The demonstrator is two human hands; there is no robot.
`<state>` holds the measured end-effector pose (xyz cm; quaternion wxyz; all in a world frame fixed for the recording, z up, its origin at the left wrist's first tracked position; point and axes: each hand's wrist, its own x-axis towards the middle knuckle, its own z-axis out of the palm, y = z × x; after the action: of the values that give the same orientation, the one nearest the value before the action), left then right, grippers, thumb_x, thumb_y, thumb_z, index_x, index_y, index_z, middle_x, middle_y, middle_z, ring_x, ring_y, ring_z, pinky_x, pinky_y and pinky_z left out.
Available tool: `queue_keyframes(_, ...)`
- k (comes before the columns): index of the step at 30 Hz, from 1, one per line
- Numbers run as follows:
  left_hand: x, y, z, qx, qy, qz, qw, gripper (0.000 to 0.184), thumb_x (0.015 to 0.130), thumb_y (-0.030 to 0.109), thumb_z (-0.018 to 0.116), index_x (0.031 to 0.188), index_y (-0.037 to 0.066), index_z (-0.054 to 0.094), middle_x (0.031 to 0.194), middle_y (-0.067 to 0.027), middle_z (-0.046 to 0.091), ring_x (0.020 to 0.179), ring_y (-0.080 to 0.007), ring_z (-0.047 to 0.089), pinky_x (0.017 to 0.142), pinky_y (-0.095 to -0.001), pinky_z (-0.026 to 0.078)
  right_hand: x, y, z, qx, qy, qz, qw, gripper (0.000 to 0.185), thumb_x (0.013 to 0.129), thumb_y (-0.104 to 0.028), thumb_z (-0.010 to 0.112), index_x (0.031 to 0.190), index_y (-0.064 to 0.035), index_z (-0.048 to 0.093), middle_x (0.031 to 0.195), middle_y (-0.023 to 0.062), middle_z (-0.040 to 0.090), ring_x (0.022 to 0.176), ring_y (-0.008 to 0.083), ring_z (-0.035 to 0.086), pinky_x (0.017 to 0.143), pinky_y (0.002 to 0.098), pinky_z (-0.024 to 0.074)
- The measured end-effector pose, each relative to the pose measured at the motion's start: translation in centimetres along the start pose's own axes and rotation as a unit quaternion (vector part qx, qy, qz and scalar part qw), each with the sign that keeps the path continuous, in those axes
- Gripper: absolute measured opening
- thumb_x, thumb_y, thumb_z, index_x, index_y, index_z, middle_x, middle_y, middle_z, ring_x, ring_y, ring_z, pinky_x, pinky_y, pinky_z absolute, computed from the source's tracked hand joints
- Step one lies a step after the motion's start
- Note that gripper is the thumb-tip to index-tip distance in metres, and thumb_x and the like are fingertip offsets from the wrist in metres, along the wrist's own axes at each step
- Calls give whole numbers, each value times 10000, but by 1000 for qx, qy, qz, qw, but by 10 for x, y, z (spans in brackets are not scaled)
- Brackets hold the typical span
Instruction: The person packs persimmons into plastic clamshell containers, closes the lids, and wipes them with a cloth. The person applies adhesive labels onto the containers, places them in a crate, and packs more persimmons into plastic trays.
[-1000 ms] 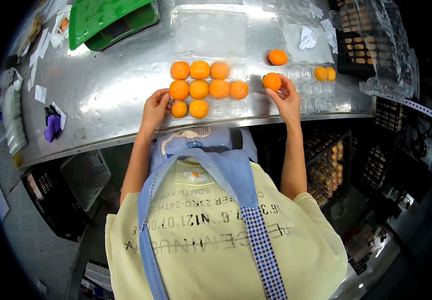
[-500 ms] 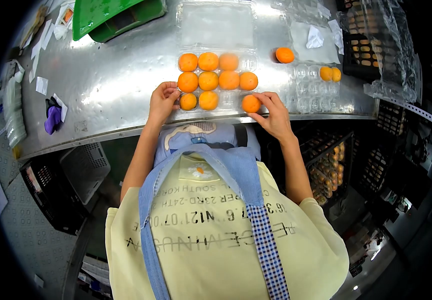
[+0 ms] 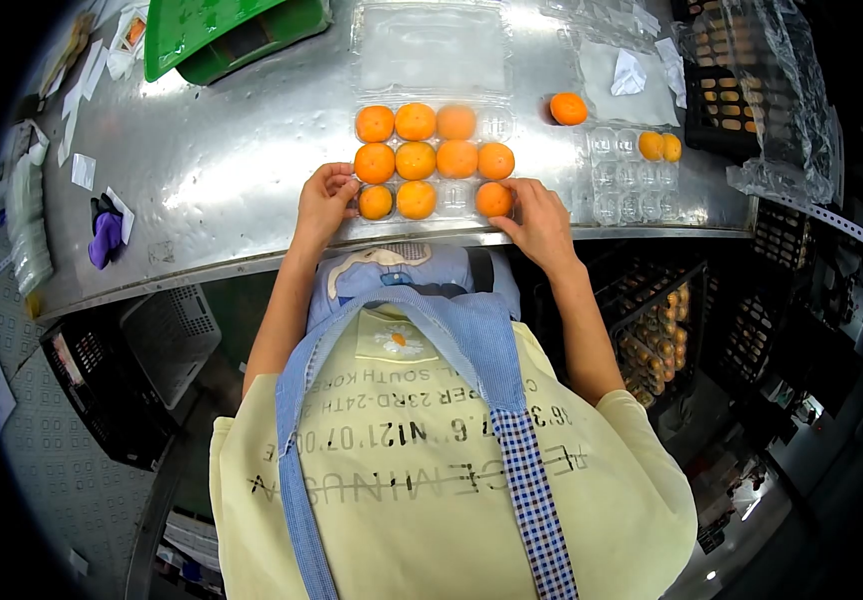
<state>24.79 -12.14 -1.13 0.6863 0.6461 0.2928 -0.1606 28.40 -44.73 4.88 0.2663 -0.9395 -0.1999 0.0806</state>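
A clear plastic clamshell tray (image 3: 456, 199) lies on the metal table, its lid (image 3: 432, 50) folded open away from me. Several oranges (image 3: 416, 161) sit in three rows of its cups; one cup at the far right and one in the near row hold no fruit. At the near right corner, my right hand (image 3: 542, 226) grips an orange (image 3: 493, 199) between thumb and fingers, with the fruit at the corner cup. My left hand (image 3: 326, 207) has its fingers closed at the tray's left edge, beside the near-row oranges.
A loose orange (image 3: 569, 109) lies right of the tray. Another clear tray (image 3: 617, 178) holds two oranges. A green bin (image 3: 242, 45) stands at the back left, a purple item (image 3: 106, 238) at the left. Black crates (image 3: 727, 110) stand on the right.
My right hand has moved slightly left and away from me, bringing its orange from the tray's edge to the near right corner cup. My left hand has stayed in place.
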Motion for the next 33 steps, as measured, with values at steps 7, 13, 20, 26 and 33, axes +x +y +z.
queue_keyframes(7, -1, 3, 0, 8, 0, -2, 1000, 235, 903, 61, 620, 1134, 60, 579, 898, 3, 609, 781, -86, 594, 606, -229, 534, 38, 51, -32, 52, 137, 103, 984, 467, 806, -276, 747, 1194, -58, 603, 1052, 106, 632, 835, 253, 639, 739, 369, 515)
queue_keyframes(13, 2, 0, -2, 12, -8, -2, 1000, 232, 900, 59, 621, 1128, 62, 579, 888, 5, 607, 781, -85, 596, 612, -235, 537, 89, 84, -31, -128, 151, 170, 965, 584, 810, -403, 723, 1239, -42, 561, 1159, 163, 574, 950, 348, 633, 807, 436, 513)
queue_keyframes(20, 0, 4, -2, 8, -6, -4, 1000, 230, 902, 65, 614, 1129, 65, 578, 887, 6, 610, 771, -89, 601, 615, -243, 541, 96, 80, -25, 71, 140, 147, 977, 593, 780, -219, 774, 1255, 11, 503, 1222, 170, 517, 1040, 309, 613, 807, 389, 572)
queue_keyframes(26, 3, -2, -2, 0, -8, 1, 1000, 235, 896, 81, 626, 1126, 69, 581, 892, 6, 615, 772, -87, 603, 612, -241, 537, 83, 52, -19, 263, 133, 71, 953, 603, 759, -21, 763, 1276, 0, 453, 1259, 141, 455, 1090, 266, 594, 805, 339, 599)
queue_keyframes(33, 2, 1, -3, 2, -9, -4, 1000, 239, 892, 76, 630, 1128, 73, 591, 900, 6, 621, 780, -85, 608, 608, -234, 534, 97, 36, -36, 107, -20, -45, 993, 573, 698, -43, 767, 1232, -101, 565, 1230, 86, 567, 1141, 284, 556, 943, 372, 495)
